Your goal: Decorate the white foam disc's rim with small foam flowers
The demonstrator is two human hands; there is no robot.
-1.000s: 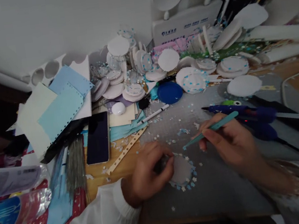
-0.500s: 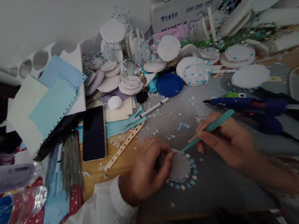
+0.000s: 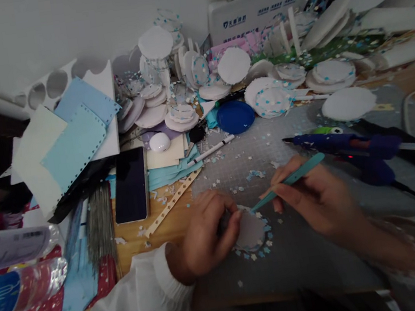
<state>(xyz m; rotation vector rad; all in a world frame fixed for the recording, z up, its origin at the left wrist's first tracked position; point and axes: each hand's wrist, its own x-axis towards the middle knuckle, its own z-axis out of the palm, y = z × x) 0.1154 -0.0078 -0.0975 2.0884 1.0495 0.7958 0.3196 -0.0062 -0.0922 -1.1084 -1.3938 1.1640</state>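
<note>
One pale disc lies on the grey mat as I watch remotely, the left hand pinching its left edge, nearer than the right hand, which grips teal tweezers slanting down-left to the disc's far rim.

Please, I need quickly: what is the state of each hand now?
Left hand: curled at the white disc's edge; whether its grip is closed cannot be told.
Right hand: closed, holding teal tweezers.
</note>
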